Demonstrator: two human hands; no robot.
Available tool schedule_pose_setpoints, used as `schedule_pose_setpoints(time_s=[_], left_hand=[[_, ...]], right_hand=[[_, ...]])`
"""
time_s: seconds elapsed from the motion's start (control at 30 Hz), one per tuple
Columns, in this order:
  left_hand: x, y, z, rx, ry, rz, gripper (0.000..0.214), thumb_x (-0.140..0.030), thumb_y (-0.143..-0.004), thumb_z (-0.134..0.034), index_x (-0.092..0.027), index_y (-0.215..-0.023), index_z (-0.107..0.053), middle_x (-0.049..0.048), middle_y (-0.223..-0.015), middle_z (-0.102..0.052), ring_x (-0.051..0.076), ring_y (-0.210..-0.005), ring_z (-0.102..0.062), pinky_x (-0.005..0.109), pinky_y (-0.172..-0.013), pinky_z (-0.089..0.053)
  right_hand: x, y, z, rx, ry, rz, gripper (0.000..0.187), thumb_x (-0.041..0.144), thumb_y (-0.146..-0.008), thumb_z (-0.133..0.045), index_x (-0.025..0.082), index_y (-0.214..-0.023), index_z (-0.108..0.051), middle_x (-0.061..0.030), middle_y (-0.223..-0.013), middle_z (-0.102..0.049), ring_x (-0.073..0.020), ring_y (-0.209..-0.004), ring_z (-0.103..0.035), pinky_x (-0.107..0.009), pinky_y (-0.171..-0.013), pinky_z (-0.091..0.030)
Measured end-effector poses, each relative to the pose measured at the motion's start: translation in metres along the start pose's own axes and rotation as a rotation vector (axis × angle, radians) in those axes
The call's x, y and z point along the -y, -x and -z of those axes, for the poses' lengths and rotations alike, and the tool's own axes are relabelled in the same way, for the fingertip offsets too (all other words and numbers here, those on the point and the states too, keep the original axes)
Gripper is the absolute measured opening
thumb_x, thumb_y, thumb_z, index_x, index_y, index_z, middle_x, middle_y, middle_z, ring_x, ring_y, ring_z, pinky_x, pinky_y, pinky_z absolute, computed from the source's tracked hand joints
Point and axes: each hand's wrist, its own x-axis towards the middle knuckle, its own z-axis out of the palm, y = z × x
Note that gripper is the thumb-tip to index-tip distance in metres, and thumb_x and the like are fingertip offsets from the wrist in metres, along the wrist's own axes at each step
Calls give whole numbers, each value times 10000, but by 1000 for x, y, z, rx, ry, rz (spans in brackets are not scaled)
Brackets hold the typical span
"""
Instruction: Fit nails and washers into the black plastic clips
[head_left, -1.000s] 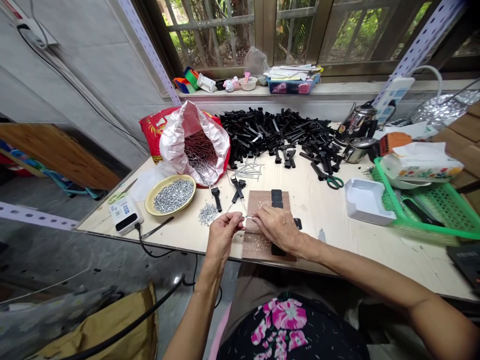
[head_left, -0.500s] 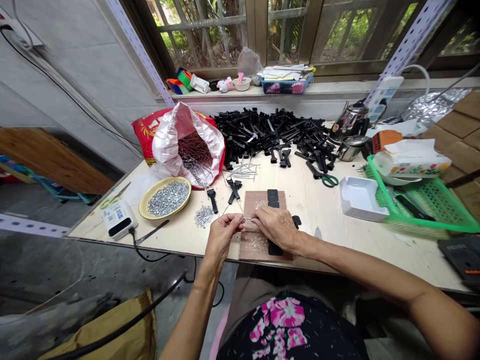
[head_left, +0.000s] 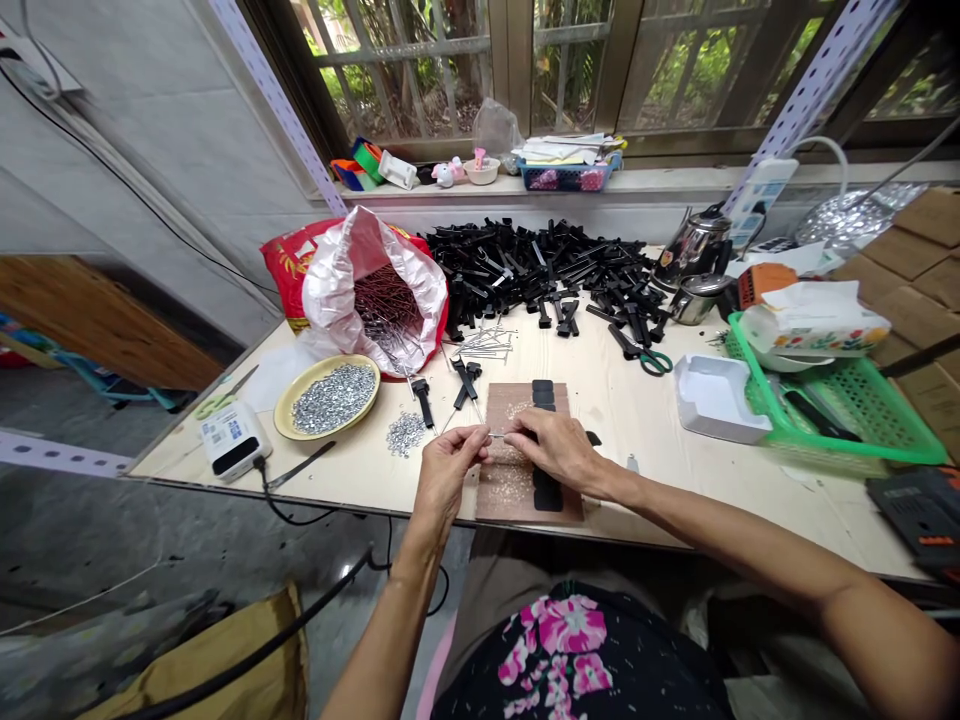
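Between my two hands, above the brown board, runs a thin metal rod. My left hand is closed, pinching the rod's left end between thumb and fingertips. From the right, my right hand has its fingers closed at the other end; its fingertips are partly hidden. A row of black rectangular pads lies on the board, partly under my right hand. Left of the board are a small pile of metal washers and black-handled pieces with metal rods.
A yellow bowl of small metal parts and an opened sack of rods stand left. Black parts are heaped at the back. Scissors, a white tray and a green basket lie right.
My right hand has shifted slightly and its knuckles are a little higher. My left hand keeps its pinch on the rod. The whole view has moved slightly.
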Motion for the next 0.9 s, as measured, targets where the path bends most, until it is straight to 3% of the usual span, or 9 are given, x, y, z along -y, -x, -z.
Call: schedule_pose_setpoints(time_s=[0.2, 0.33, 0.43, 0.5, 0.6, 0.67, 0.8, 0.9], left_hand=[[-1, -2, -3, -12, 58, 98, 402, -368, -494, -845, -84, -730, -685, 5, -615, -630, 57, -489, -526, 190, -510, -458], [-4, -2, -3, -4, 22, 84, 400, -366, -506, -841, -81, -741, -688, 6, -596, -623, 64, -489, -537, 182, -494, -440], [-3, -2, -2, 15, 12, 77, 394, -368, -516, -837, -81, -742, -690, 5, -589, -620, 63, -479, -535, 185, -495, -440], [-2, -2, -1, 23, 15, 77, 389, -372, -525, -832, -82, -743, -690, 10, -611, -629, 61, -474, -532, 187, -487, -434], [-2, -2, -1, 32, 6, 62, 375, -366, -539, -827, -83, -744, -691, 9, -601, -622, 64, -473, -532, 188, -484, -427], [-2, -2, -1, 39, 3, 51, 369, -362, -540, -827, -83, -740, -692, 6, -592, -618, 66, -475, -534, 190, -494, -431], [-2, -3, 1, 42, 5, 58, 362, -361, -543, -826, -85, -733, -690, 12, -613, -628, 65, -478, -535, 191, -496, -426], [1, -3, 3, 55, -1, 64, 350, -354, -569, -816, -88, -757, -690, 8, -614, -625, 67, -485, -537, 193, -499, -425]], right_hand=[[7, 2, -2, -83, 306, 85, 257, 256, -955, -429, 160, -792, -603, -49, -810, -646, -163, -786, -561, -291, -644, -294], [3, 3, -1, 31, 169, -11, 301, 338, -980, -374, 189, -808, -571, -6, -769, -638, -126, -698, -564, -265, -561, -262], [0, 3, 1, 76, 78, -36, 215, 353, -962, -427, 207, -894, -569, 10, -831, -642, -116, -726, -576, -242, -550, -266], [1, 2, 1, 57, 135, -16, 183, 335, -951, -454, 198, -938, -574, -17, -910, -639, -127, -770, -576, -242, -575, -284], [4, 2, 1, 47, 262, -3, 276, 329, -979, -381, 177, -878, -588, -47, -889, -631, -138, -761, -567, -256, -591, -292], [5, 2, 1, 63, 246, -11, 325, 344, -991, -338, 179, -856, -584, -37, -837, -628, -135, -737, -566, -254, -580, -291], [4, 3, 2, 75, 141, 31, 221, 338, -969, -409, 188, -957, -570, -31, -905, -625, -126, -750, -571, -237, -584, -315], [3, 3, 1, 70, 215, 43, 258, 335, -974, -392, 171, -920, -584, -52, -901, -621, -137, -733, -567, -247, -595, -328]])
